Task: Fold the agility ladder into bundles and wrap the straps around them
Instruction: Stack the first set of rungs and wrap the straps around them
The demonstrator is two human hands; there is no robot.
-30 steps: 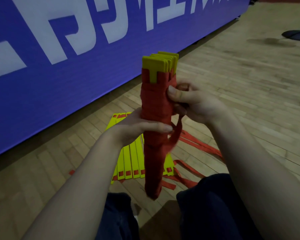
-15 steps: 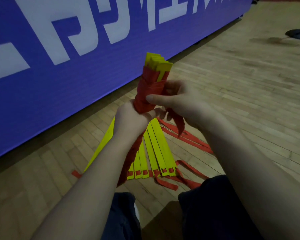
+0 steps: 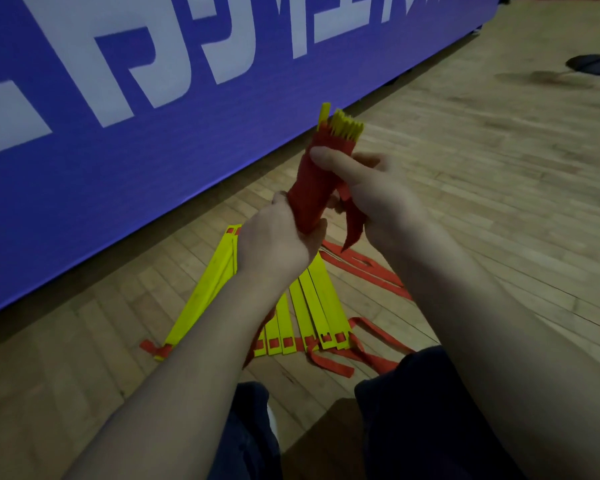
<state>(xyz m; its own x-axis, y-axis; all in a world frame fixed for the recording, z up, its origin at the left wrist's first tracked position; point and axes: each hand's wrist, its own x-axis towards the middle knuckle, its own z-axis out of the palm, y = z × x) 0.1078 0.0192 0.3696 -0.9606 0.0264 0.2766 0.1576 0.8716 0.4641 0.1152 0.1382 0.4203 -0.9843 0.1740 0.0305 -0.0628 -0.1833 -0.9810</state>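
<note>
A bundle of yellow ladder rungs wrapped in red strap (image 3: pixel 314 181) is held up in front of me, tilted away, its yellow ends fanned at the top. My left hand (image 3: pixel 278 237) grips the bundle's lower end. My right hand (image 3: pixel 364 188) holds the upper part, thumb across the red wrapping, and the loose strap tail (image 3: pixel 354 226) hangs from under its fingers. On the floor below lie several more yellow rungs (image 3: pixel 312 306) with loose red straps (image 3: pixel 364 271) beside them.
A blue banner with white lettering (image 3: pixel 153 98) stands along the left and back. Wooden floor (image 3: pixel 499 168) stretches to the right, with a dark stand base (image 3: pixel 593 62) at the far right. My knees in dark trousers (image 3: pixel 413 410) are at the bottom.
The bundle has tipped from upright to leaning away from me. My left hand slid down to its lower end, and my right hand shifted round the upper wrapping with the strap tail.
</note>
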